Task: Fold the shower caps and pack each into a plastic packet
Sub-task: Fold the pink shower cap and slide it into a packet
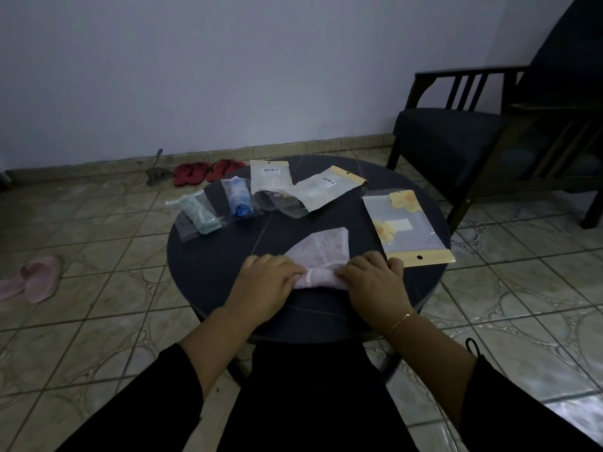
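From the head cam, both hands are down on the round dark table (208, 288): the left hand (267, 282) and right hand (372, 282) each have curled fingers gripping an end of the rolled near edge of the pink shower cap (321, 256). An empty flower-print packet (408, 223) lies just right of it. Further back sit packets holding a green cap (199, 215) and a blue cap (239, 199), plus two paper-topped packets (293, 187).

Pink cap (321, 256) lies near table's near edge, near end rolled. Flowered packet (408, 228) flat at right edge. Green (199, 214) and blue (239, 199) packed caps near far-left edge.
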A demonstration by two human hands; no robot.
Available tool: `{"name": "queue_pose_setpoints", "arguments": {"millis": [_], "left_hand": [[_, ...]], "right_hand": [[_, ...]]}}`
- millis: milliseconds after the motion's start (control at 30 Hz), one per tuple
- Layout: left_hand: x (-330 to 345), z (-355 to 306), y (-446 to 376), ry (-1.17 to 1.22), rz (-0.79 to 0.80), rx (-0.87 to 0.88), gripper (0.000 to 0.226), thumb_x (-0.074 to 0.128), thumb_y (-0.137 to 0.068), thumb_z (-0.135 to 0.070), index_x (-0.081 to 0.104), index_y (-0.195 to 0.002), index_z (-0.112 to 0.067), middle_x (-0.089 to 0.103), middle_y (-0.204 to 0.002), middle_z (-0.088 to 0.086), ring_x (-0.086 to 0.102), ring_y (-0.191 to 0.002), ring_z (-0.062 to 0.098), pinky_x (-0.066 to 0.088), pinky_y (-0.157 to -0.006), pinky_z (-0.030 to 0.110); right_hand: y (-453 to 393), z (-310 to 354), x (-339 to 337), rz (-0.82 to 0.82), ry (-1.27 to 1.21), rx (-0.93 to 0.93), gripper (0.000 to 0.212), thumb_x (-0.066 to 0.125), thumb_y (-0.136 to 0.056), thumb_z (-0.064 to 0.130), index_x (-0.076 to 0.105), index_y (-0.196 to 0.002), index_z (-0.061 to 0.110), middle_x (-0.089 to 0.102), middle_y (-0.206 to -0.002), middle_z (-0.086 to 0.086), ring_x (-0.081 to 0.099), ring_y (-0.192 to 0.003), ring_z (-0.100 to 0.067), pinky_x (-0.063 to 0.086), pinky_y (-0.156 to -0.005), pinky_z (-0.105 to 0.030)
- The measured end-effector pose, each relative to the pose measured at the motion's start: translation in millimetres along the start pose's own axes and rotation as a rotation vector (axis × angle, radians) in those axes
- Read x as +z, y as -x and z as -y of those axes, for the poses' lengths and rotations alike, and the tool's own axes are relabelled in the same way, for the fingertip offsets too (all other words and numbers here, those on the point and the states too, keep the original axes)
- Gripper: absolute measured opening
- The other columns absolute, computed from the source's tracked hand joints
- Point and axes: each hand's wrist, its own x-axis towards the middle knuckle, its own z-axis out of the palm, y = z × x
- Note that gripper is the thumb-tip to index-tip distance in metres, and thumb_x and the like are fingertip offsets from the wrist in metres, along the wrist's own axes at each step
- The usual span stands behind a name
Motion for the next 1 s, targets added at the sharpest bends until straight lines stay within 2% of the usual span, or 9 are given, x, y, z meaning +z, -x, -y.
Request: {"name": "queue_pose_setpoints", "arguments": {"millis": [67, 133, 300, 367, 500, 633, 833, 933, 1000], "left_hand": [[-2, 4, 1, 0.008, 0.067, 0.008, 0.050, 0.031, -0.084, -0.061, 0.062, -0.117, -0.039, 0.061, -0.115, -0.017, 0.054, -0.104, 0.010, 0.024, -0.085, 0.028], [-6, 4, -1, -0.006, 0.133, 0.019, 0.064, 0.029, -0.074, -0.075, 0.058, -0.120, -0.040, 0.059, -0.116, -0.018, 0.051, -0.106, 0.009, 0.022, -0.086, 0.028], [-16, 2, -11, 0.083, 0.224, -0.088, 0.038, 0.044, -0.087, -0.064, 0.049, -0.115, -0.039, 0.061, -0.113, -0.017, 0.051, -0.104, 0.006, 0.022, -0.090, 0.025], [-16, 5, -9, 0.177, 0.264, -0.180, 0.035, 0.041, -0.086, -0.067, 0.043, -0.109, -0.041, 0.060, -0.111, -0.016, 0.046, -0.106, 0.012, 0.029, -0.092, 0.028], [-17, -1, -6, 0.243, 0.270, -0.252, 0.029, 0.045, -0.089, -0.060, 0.046, -0.104, -0.035, 0.058, -0.110, -0.012, 0.041, -0.101, 0.018, 0.036, -0.088, 0.030], [-19, -9, -10, 0.127, 0.150, -0.181, 0.020, 0.047, -0.093, -0.050, 0.049, -0.100, -0.031, 0.054, -0.103, -0.015, 0.048, -0.090, 0.011, 0.027, -0.084, 0.028], [-11, -17, -13, -0.055, 0.067, -0.039, 0.018, 0.048, -0.095, -0.036, 0.062, -0.106, -0.033, 0.055, -0.112, -0.015, 0.046, -0.106, 0.009, 0.020, -0.084, 0.025], [-11, -13, -12, -0.088, 0.117, -0.039, 0.032, 0.039, -0.094, -0.051, 0.059, -0.114, -0.036, 0.059, -0.114, -0.017, 0.048, -0.107, 0.008, 0.022, -0.088, 0.029], [-12, -8, -9, -0.096, 0.168, -0.014, 0.057, 0.029, -0.082, -0.071, 0.056, -0.120, -0.038, 0.058, -0.115, -0.018, 0.048, -0.108, 0.008, 0.020, -0.089, 0.030]], "right_hand": [[3, -2, 1, 0.041, -0.038, 0.024, 0.033, 0.043, -0.095, 0.038, 0.056, -0.125, 0.035, 0.054, -0.124, 0.013, 0.038, -0.122, -0.016, 0.020, -0.092, -0.037], [5, -3, -2, 0.086, -0.070, 0.033, 0.039, 0.040, -0.094, 0.048, 0.050, -0.130, 0.037, 0.049, -0.130, 0.015, 0.034, -0.124, -0.013, 0.020, -0.095, -0.035], [7, -4, -9, 0.082, -0.193, 0.127, 0.037, 0.043, -0.093, 0.052, 0.054, -0.124, 0.037, 0.055, -0.120, 0.014, 0.037, -0.116, -0.010, 0.018, -0.086, -0.030], [7, -4, -11, 0.050, -0.346, 0.226, 0.031, 0.047, -0.092, 0.050, 0.057, -0.116, 0.033, 0.056, -0.107, 0.011, 0.041, -0.110, -0.010, 0.019, -0.088, -0.029], [1, 0, -10, 0.021, -0.559, 0.414, 0.026, 0.059, -0.085, 0.051, 0.048, -0.094, 0.030, 0.058, -0.088, 0.010, 0.051, -0.089, -0.011, 0.022, -0.087, -0.029], [-5, 4, -10, 0.018, -0.486, 0.455, 0.024, 0.055, -0.087, 0.053, 0.051, -0.097, 0.032, 0.063, -0.091, 0.009, 0.056, -0.092, -0.014, 0.026, -0.090, -0.035], [-8, 8, -11, 0.022, -0.220, 0.372, 0.029, 0.046, -0.093, 0.049, 0.060, -0.114, 0.035, 0.059, -0.110, 0.004, 0.046, -0.111, -0.018, 0.028, -0.093, -0.038], [-5, 3, -7, 0.046, -0.181, 0.322, 0.032, 0.042, -0.093, 0.051, 0.061, -0.116, 0.037, 0.056, -0.110, 0.006, 0.043, -0.111, -0.017, 0.027, -0.091, -0.037], [-2, -3, -7, 0.088, -0.202, 0.293, 0.039, 0.041, -0.091, 0.058, 0.057, -0.121, 0.039, 0.051, -0.114, 0.007, 0.039, -0.115, -0.016, 0.026, -0.093, -0.037]]}}
